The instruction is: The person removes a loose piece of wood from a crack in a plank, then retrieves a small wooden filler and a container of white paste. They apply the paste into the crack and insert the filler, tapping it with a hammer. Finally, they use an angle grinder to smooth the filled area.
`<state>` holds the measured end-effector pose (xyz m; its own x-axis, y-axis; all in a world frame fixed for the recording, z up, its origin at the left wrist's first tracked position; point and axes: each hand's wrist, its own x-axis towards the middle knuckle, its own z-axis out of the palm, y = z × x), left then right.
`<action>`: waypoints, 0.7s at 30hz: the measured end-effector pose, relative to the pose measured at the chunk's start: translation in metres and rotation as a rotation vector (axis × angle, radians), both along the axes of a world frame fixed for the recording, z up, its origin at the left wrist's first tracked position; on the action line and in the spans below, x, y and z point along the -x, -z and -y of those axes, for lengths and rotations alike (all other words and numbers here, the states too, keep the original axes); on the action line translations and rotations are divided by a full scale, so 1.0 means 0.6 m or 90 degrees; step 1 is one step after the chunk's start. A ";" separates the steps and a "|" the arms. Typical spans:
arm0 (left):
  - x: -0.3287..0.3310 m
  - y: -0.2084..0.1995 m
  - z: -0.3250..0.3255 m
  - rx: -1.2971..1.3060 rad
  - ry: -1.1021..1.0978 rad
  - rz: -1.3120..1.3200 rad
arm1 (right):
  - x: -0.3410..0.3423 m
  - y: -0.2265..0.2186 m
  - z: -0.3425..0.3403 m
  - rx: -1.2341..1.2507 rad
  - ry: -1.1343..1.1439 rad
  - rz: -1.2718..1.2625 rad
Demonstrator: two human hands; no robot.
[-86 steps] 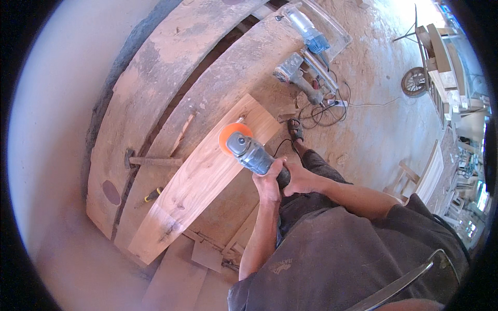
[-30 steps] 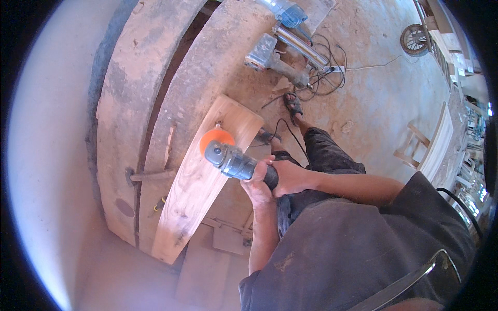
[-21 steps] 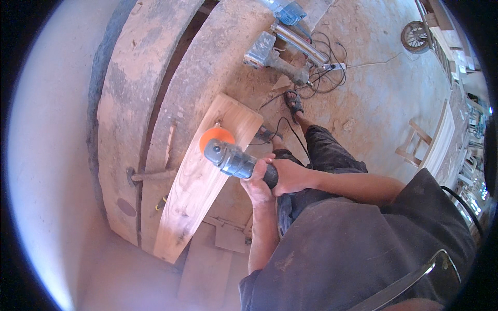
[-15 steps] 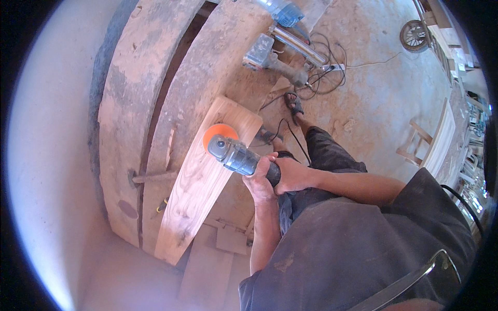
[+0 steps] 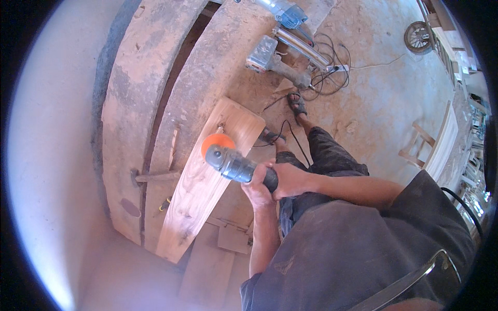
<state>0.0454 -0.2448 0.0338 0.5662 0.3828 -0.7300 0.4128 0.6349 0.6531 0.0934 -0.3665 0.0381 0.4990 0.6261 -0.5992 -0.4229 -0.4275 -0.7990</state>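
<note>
An angle grinder (image 5: pixel 236 165) with an orange disc (image 5: pixel 217 146) is in both my hands. My left hand (image 5: pixel 256 189) wraps round its body, and my right hand (image 5: pixel 289 180) closes on the black rear end just behind. The disc lies over the upper half of a long wooden board (image 5: pixel 194 199); whether its whole face touches the wood cannot be seen. This board is wide at its far end, narrows toward me and shows dark knots in its grain. Under it are the thick, dusty planks of a bench (image 5: pixel 194 85).
A hammer (image 5: pixel 158 177) rests left of the board, near a small yellow-and-black item (image 5: pixel 165 203). Farther off lie a nail gun (image 5: pixel 277 62) and a blue power tool (image 5: pixel 290 15). Black cords (image 5: pixel 332 67) tangle on the floor. A wheel (image 5: pixel 417 37) stands far right.
The grinder has slid a short way along the board toward its narrow near end and slightly left. Both hands keep their grip. The view has shifted a little.
</note>
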 end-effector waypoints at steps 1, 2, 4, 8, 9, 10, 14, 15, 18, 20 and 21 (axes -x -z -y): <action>-0.005 0.006 0.003 -0.011 0.024 -0.004 | 0.001 0.005 0.006 0.007 -0.006 -0.016; -0.015 0.006 0.012 -0.022 0.038 0.000 | 0.001 0.014 0.014 0.013 -0.012 -0.033; -0.006 0.005 0.005 -0.034 0.046 -0.004 | 0.004 0.010 0.016 0.014 0.017 -0.048; 0.005 0.000 0.001 -0.032 0.026 0.009 | 0.000 -0.002 -0.002 -0.013 -0.027 0.031; 0.005 0.000 0.001 -0.031 0.030 0.007 | -0.002 0.001 0.001 -0.003 -0.019 0.014; -0.010 -0.003 0.010 -0.051 0.041 0.003 | -0.003 0.006 0.009 0.008 -0.014 -0.004; -0.006 -0.007 0.006 -0.032 0.064 0.006 | 0.003 0.005 0.013 0.020 -0.016 -0.015; 0.013 0.003 0.002 0.018 -0.005 0.001 | 0.007 0.001 0.008 0.013 -0.022 -0.004; 0.006 -0.005 0.006 0.032 -0.020 0.022 | 0.010 0.010 0.008 0.037 -0.029 0.030; -0.014 -0.002 0.013 -0.003 0.039 -0.003 | -0.001 0.008 0.019 0.086 -0.058 -0.003; -0.014 -0.006 0.012 -0.006 0.041 -0.004 | 0.002 0.004 0.018 0.071 -0.031 0.006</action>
